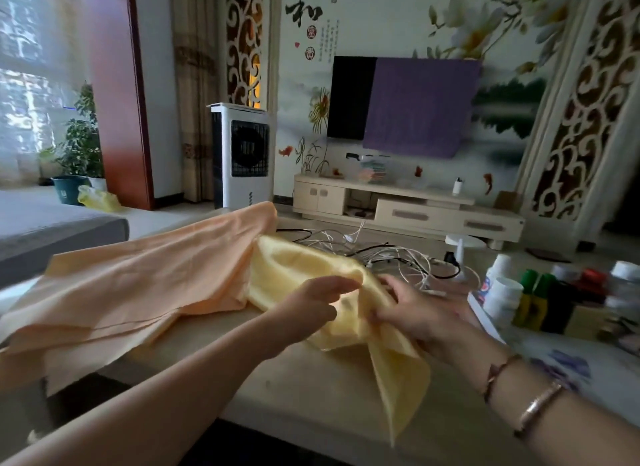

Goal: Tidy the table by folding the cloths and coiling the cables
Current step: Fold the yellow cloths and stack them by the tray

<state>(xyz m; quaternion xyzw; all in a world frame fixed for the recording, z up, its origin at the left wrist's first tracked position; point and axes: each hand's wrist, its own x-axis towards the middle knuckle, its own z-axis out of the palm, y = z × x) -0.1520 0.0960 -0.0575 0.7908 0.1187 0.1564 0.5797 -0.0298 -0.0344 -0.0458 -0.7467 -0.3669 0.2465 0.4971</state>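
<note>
- The left hand [313, 311] has its fingers curled and pinches a fold of the yellow cloth [311, 268], thumb and fingertips closed on the fabric.
- The right hand [420, 309] grips the same yellow cloth just beside the left hand, fingers bent round a bunched part; a loose corner hangs below it, over the table [311, 389].
- The orange cloth [145, 285] lies spread and rumpled left of the yellow cloth, touching it and drooping over the table's left edge.
- The cables [388, 254] lie in a tangle just behind the yellow cloth.
- Bottles [502, 292] stand right of the yellow cloth, near the right hand.
</note>
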